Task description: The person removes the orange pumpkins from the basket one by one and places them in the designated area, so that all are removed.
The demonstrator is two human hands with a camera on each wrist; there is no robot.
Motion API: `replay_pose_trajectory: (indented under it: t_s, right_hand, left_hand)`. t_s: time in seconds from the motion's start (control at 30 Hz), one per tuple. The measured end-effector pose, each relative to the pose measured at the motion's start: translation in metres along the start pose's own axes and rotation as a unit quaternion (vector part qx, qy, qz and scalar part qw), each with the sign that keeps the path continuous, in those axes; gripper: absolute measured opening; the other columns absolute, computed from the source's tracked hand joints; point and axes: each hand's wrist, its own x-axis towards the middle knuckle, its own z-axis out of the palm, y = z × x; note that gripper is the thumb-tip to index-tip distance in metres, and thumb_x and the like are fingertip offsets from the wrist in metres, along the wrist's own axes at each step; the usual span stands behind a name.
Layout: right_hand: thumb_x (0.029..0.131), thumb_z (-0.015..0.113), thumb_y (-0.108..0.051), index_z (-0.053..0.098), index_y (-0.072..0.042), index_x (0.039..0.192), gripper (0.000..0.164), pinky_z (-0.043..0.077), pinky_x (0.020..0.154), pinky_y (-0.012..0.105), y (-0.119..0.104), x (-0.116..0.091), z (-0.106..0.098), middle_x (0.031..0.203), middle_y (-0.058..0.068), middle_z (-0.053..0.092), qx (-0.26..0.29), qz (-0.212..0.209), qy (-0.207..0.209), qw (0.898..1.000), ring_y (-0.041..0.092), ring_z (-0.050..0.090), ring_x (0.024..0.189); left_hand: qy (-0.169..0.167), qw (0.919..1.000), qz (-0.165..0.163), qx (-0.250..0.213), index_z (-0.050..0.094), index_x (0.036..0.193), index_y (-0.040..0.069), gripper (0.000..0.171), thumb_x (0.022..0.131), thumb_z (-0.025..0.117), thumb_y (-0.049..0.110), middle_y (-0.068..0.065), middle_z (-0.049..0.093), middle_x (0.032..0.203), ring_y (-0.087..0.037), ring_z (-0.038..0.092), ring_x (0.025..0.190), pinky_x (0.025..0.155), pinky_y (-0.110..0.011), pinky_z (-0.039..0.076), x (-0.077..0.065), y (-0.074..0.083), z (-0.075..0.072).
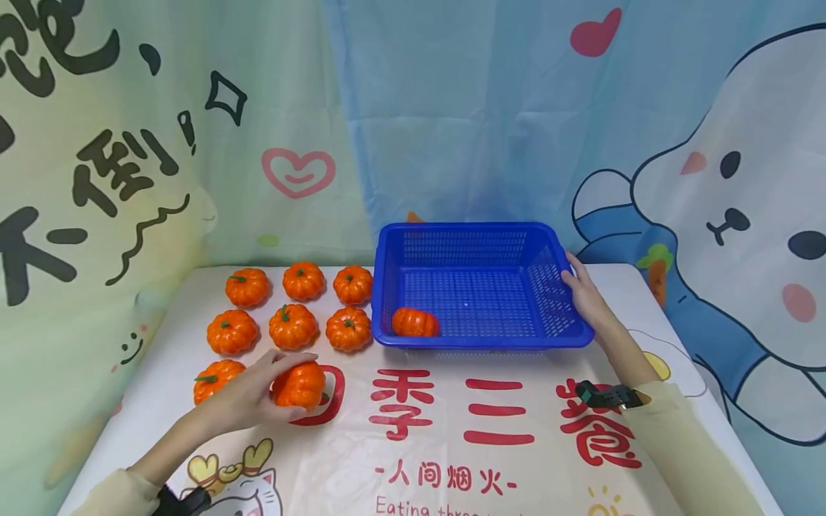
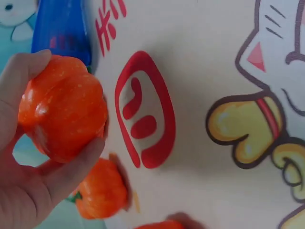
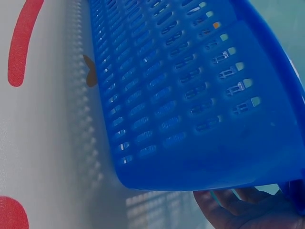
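Observation:
My left hand [image 1: 258, 390] grips a small orange pumpkin [image 1: 300, 385] between thumb and fingers, above the front left of the table. In the left wrist view this ribbed pumpkin [image 2: 64, 109] appears close up, its stem hidden. My right hand [image 1: 586, 294] holds the right rim of a blue plastic basket [image 1: 480, 342], thumb on the edge. Seen by the right wrist camera, the fingers [image 3: 228, 205] reach below the rim, partly hidden. Inside the basket, at its front left corner, one pumpkin [image 1: 415, 322] lies on its side.
Several more pumpkins stand in rows left of the basket, among them one [image 1: 348, 329] close beside its wall and one [image 1: 218, 378] behind my left wrist. A printed cloth [image 1: 452, 459] covers the table. A patterned curtain [image 1: 452, 129] hangs right behind the basket.

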Motion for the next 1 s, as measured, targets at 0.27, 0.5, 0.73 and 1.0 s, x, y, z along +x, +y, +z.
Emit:
replay_pose_trajectory:
  t_s: [0.27, 0.5, 0.73, 1.0]
  right_hand:
    - [0.105, 0.016, -0.043, -0.015, -0.028, 0.154, 0.06, 0.0, 0.115, 0.07, -0.002, -0.002, 0.001, 0.163, 0.018, -0.009, -0.004, -0.005, 0.002, 1.0, 0.047, -0.003, 0.148]
    - [0.106, 0.016, -0.039, -0.015, -0.025, 0.155, 0.06, 0.002, 0.115, 0.07, -0.003, -0.002, 0.001, 0.162, 0.021, -0.007, 0.001, -0.005, -0.001, 1.0, 0.049, 0.0, 0.148]
    - [0.106, 0.016, -0.039, -0.015, -0.025, 0.155, 0.059, 0.0, 0.114, 0.071, -0.003, -0.002, 0.001, 0.162, 0.02, -0.009, -0.003, -0.003, 0.003, 1.0, 0.049, -0.002, 0.148]
    - [0.105, 0.017, -0.044, -0.015, -0.025, 0.155, 0.062, 0.0, 0.115, 0.07, -0.004, -0.003, 0.002, 0.163, 0.019, -0.009, -0.007, -0.009, 0.005, 1.0, 0.048, -0.002, 0.148]
  left_hand:
    - [0.049, 0.9981, -0.027, -0.027, 0.045, 0.132, 0.02, 0.072, 0.074, 0.082, 0.043, -0.004, 0.056, 0.12, -0.02, 0.056, 0.106, 0.084, -0.033, 0.055, -0.013, -0.014, -0.001]
    - [0.092, 0.9925, -0.076, -0.028, 0.04, 0.127, 0.011, 0.071, 0.075, 0.082, 0.037, -0.011, 0.058, 0.117, -0.025, 0.058, 0.102, 0.081, -0.044, 0.058, -0.021, -0.016, -0.008]
    - [0.139, 0.9877, -0.067, 0.028, 0.047, 0.137, 0.016, 0.073, 0.075, 0.082, 0.034, -0.018, 0.056, 0.128, -0.036, 0.058, 0.108, 0.082, -0.055, 0.055, -0.021, -0.017, -0.007]
    - [0.146, 0.9833, -0.108, 0.007, 0.036, 0.132, 0.007, 0.076, 0.074, 0.081, 0.028, -0.016, 0.057, 0.12, -0.03, 0.061, 0.102, 0.082, -0.049, 0.058, -0.02, -0.016, -0.003]
